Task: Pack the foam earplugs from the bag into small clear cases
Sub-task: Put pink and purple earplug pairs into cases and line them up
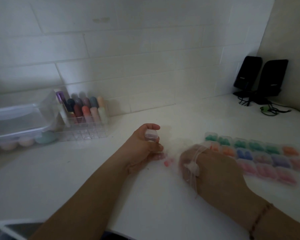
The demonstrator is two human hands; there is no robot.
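Right hand: the right hand (213, 168) lies palm down near the counter's front edge, pushed inside the drawstring bag (187, 163); the cord crosses its knuckles. The picture is blurred there, so I cannot tell whether its fingers are pinching an earplug or lie loose.
Left hand: the left hand (144, 148) is curled around a small clear case (151, 135), held upright between thumb and fingers, its heel resting on the counter (76, 179).
Loose earplugs: a few pink foam earplugs (167, 161) lie on the counter between the two hands, just beside the left fingertips.
Packed cases: filled cases (267, 158) stand in rows to the right, green at the back, then orange, blue, purple and pink, close to the right hand.
Farther back: a clear organiser of coloured tubes (87, 116), a lidded plastic box (17, 122), two black speakers (260, 78).
Risk, sweep: pulling the right hand out sideways would likely knock the nearest pink cases out of line.
Risk, spill: the bag's mouth is slack, so a quick withdrawal could drag more plugs out to roll away.
Risk, case: whether the held case is open is unclear; foam may spring out if shut carelessly.
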